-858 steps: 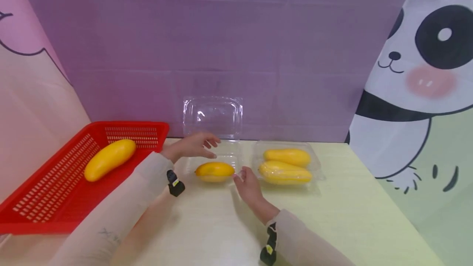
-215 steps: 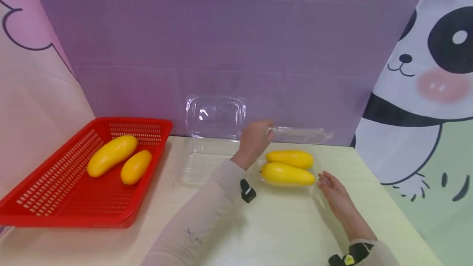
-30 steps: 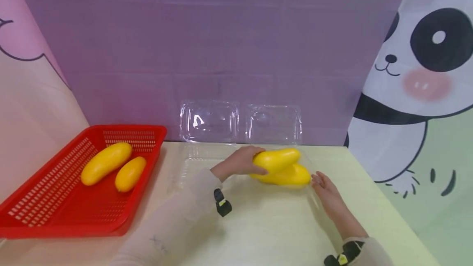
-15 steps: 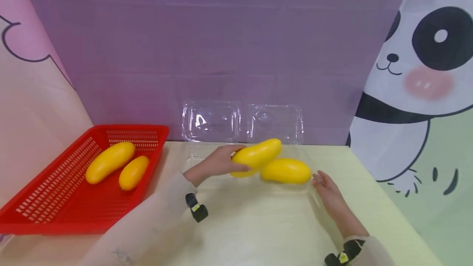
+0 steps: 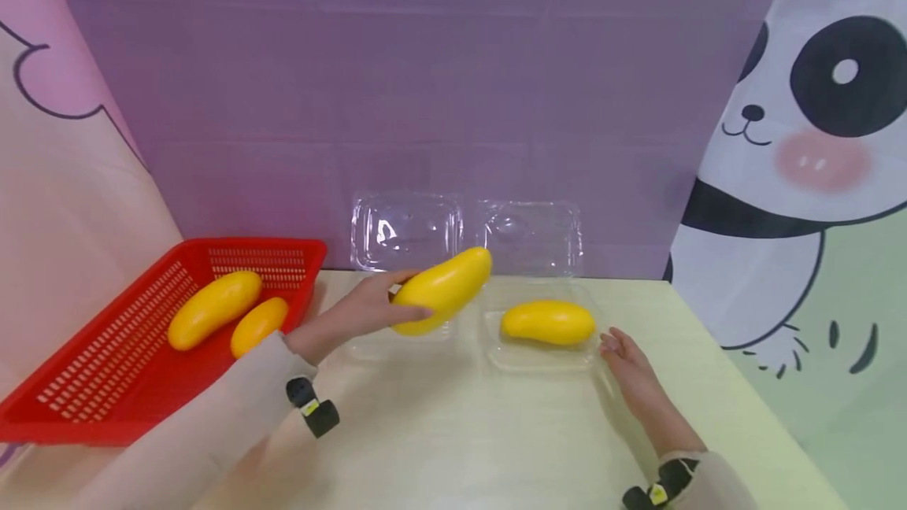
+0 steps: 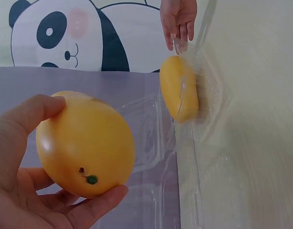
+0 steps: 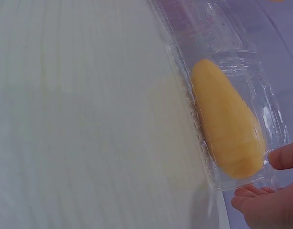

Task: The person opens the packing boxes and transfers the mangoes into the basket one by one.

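My left hand (image 5: 375, 307) holds a long, smooth yellow fruit (image 5: 448, 290), shaped like a mango, raised above the left clear plastic clamshell box (image 5: 372, 349). Thumb and fingers wrap its end, where the left wrist view shows a small green stem spot. A second yellow fruit (image 5: 547, 323) lies in the right clear clamshell box (image 5: 538, 362), whose lid (image 5: 527, 238) stands up behind. My right hand (image 5: 632, 372) pinches that box's right edge; in the right wrist view the thumb (image 7: 284, 156) is above the rim, with the fingers below.
A red plastic basket (image 5: 135, 423) stands at the left with two yellow fruits inside, one (image 5: 215, 310) larger than the other (image 5: 259, 325). The left box's lid (image 5: 406, 230) is upright against the purple backdrop (image 5: 425, 85). Pale tabletop (image 5: 453, 439) spreads in front.
My left hand has lifted one yellow fruit out of the right box and carried it left, over the left box. The right hand stays at the right box's edge.
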The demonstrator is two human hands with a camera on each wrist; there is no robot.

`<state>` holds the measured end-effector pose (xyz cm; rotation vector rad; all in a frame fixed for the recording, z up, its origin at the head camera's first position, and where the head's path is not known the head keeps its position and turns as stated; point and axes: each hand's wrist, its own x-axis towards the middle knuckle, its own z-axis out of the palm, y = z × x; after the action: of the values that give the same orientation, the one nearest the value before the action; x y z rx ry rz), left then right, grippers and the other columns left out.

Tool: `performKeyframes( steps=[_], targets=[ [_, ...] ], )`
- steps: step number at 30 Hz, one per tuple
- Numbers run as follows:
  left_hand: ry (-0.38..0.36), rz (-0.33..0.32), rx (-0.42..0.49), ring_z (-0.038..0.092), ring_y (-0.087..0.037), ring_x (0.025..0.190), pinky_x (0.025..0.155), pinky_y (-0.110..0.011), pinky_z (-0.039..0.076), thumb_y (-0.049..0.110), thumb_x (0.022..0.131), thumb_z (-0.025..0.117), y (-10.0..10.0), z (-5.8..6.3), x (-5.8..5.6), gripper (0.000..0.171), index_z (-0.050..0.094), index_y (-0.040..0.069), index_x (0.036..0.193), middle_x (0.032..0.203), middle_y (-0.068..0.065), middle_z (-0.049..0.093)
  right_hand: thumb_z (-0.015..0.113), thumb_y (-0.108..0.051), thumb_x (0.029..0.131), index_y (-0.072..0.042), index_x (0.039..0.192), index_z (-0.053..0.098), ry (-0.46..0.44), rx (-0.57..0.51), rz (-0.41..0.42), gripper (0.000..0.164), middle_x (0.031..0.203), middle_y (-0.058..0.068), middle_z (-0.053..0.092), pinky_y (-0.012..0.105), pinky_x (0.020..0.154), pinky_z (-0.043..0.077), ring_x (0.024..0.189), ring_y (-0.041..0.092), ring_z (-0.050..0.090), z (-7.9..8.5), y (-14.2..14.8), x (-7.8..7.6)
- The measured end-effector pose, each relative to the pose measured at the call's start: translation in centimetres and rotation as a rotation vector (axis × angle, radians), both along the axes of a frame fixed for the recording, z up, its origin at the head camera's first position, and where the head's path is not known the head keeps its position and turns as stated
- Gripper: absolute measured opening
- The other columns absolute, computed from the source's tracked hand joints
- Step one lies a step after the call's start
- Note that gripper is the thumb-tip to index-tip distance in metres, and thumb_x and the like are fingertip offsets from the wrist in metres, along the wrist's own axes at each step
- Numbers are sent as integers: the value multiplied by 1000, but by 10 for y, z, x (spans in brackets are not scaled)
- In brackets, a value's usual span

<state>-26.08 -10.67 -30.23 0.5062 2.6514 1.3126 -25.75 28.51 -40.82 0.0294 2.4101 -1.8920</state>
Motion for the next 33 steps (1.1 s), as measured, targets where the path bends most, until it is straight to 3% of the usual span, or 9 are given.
performKeyframes(
  steps=[11, 24, 30, 33],
  targets=[
    [-77, 113, -58, 55, -24, 95, 79, -36, 54, 41, 79, 73, -44, 5, 15, 70, 43, 20, 139, 117, -6, 55, 33, -11, 102, 8, 146, -4, -14, 15, 3, 61, 150, 32, 10, 50, 114, 14, 138, 43, 16, 0, -3, -1],
    [-81, 130, -18, 55, -25, 96, 80, -36, 54, 50, 79, 70, -76, 7, 22, 78, 40, 15, 141, 116, -8, 54, 32, -11, 103, 7, 146, -5, -24, 19, -8, 60, 150, 32, 10, 49, 114, 13, 139, 43, 15, -1, 2, 1],
    [-101, 186, -28, 52, -25, 99, 83, -35, 50, 55, 78, 68, -95, 7, 25, 80, 39, 16, 141, 116, -8, 55, 35, -11, 102, 7, 146, -4, -16, 22, -15, 62, 150, 32, 11, 49, 114, 15, 139, 42, 15, -3, 4, -1],
    [-120, 237, -76, 48, -27, 103, 83, -39, 48, 59, 77, 67, -105, 9, 25, 87, 34, 16, 144, 118, -10, 52, 35, -14, 102, 6, 147, -4, -19, 31, -9, 63, 151, 31, 11, 50, 114, 15, 139, 42, 15, -2, 4, -2]
  ],
)
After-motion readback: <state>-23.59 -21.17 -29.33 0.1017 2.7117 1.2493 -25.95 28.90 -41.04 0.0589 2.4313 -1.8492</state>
